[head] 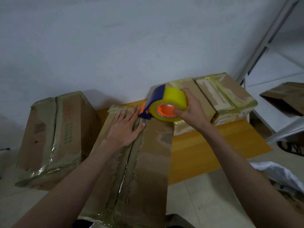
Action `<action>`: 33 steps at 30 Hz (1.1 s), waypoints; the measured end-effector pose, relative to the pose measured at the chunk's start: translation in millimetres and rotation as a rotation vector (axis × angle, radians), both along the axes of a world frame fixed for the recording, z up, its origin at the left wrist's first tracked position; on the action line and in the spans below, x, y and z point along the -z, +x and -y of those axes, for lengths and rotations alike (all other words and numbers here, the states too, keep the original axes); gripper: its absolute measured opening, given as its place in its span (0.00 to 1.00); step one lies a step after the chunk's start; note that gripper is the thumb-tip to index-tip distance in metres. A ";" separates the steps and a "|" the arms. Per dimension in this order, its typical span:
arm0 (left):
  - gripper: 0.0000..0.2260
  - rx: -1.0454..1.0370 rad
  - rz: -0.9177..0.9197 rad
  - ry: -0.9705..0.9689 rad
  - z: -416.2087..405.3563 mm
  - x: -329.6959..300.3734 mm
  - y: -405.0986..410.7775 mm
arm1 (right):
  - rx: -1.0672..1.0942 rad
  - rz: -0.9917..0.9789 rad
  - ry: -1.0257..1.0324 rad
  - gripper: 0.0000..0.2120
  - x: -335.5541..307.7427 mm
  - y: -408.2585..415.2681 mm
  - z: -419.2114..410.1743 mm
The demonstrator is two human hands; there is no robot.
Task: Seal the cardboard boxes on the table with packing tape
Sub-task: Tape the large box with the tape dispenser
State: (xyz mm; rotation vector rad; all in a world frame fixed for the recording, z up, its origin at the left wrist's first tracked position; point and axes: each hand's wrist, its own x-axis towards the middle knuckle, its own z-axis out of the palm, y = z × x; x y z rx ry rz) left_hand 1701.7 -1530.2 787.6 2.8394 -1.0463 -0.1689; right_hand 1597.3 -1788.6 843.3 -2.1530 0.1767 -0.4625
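Observation:
A long cardboard box [153,162] lies in front of me on the yellow table [205,150], its centre seam covered with worn tape. My left hand [126,127] presses flat on the box's far end, fingers straight beside the seam. My right hand [190,107] grips a yellow roll of packing tape [172,99] in a dispenser with a blue guard and an orange core. The dispenser's nose touches the seam at the box's far end, just right of my left fingers.
A taped box [54,137] stands to the left. Two more taped boxes [227,96] sit at the back right of the table. A white metal shelf [269,66] holding a flattened carton [286,97] rises on the right. A white bag [278,175] lies on the floor.

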 end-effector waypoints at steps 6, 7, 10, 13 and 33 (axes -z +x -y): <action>0.35 0.003 0.012 0.006 -1.5 -0.4 -0.9 | 0.091 0.018 0.035 0.28 3.5 -19.8 27.4; 0.35 -0.002 0.011 0.009 -0.8 -0.4 -1.2 | 0.106 0.030 0.050 0.27 5.1 -25.5 33.8; 0.35 -0.010 0.023 0.018 1.0 -1.7 -1.8 | 0.122 0.032 0.059 0.26 11.2 -37.9 44.4; 0.34 -0.001 0.022 0.028 1.6 -1.6 -2.0 | 0.106 0.037 0.040 0.26 16.4 -41.9 43.9; 0.41 -0.012 -0.136 0.020 65.7 -12.8 -36.5 | 0.052 -0.001 -0.053 0.31 7.5 -35.0 47.0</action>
